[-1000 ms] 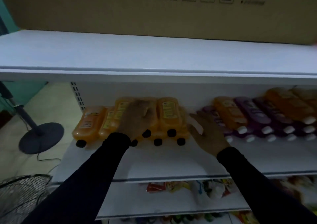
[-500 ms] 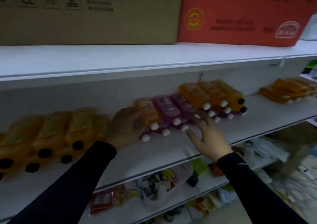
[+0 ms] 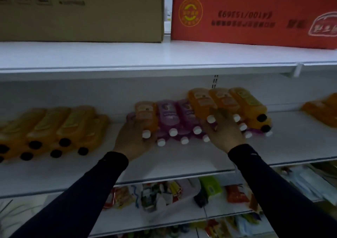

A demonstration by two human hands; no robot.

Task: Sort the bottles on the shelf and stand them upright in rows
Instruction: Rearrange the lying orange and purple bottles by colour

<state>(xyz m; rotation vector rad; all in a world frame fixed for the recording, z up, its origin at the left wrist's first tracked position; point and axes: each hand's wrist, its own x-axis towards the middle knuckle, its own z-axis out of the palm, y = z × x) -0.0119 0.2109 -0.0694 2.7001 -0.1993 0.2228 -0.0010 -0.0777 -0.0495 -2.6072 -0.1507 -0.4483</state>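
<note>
Above you, a brown cardboard box (image 3: 80,11) and a red box (image 3: 253,13) stand side by side on the top shelf (image 3: 164,55). Below you, the lower shelf (image 3: 182,219) carries a jumble of colourful packets (image 3: 160,195).

You stand in a shop: white tiered shelf (image 3: 182,161) stocked with bottles (image 3: 167,113), packaged goods (image 3: 160,195) below, cartons (image 3: 82,11) above.

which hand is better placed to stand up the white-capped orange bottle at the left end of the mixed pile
Left. The left hand already grips that lying white-capped orange bottle; the right hand is busy among the orange bottles further right.
</note>
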